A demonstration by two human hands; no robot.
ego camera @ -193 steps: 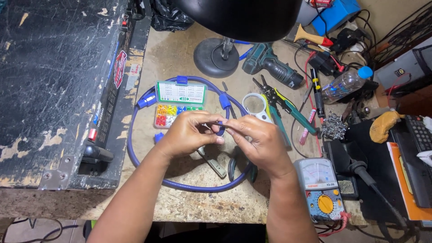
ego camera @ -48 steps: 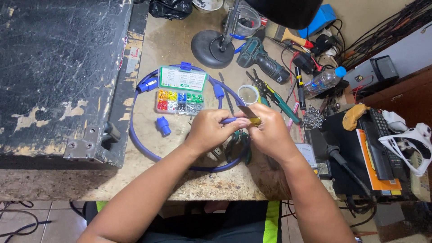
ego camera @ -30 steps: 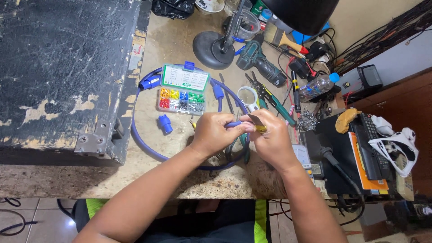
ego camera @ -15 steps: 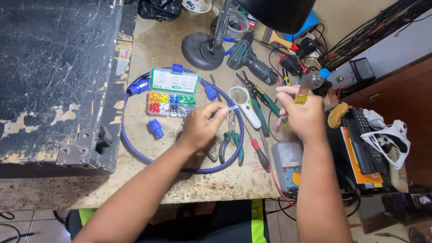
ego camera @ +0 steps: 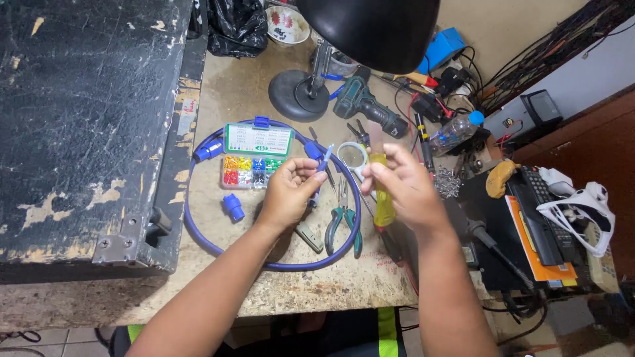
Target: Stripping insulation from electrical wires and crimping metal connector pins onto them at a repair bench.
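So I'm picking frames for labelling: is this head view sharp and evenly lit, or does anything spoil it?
Head view: mostly sharp and evenly lit; the black lamp shade blocks the top centre; the right hand and its yellow-handled screwdriver look slightly motion-blurred; the left hand is crisp; wide-angle bending at the edges.

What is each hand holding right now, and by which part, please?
Left hand pinches a blue cable end just below its tip; right hand grips a yellow-handled screwdriver by its handle.

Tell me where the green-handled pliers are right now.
The green-handled pliers lie on the workbench inside the blue cable loop, just below and between the left hand and right hand.
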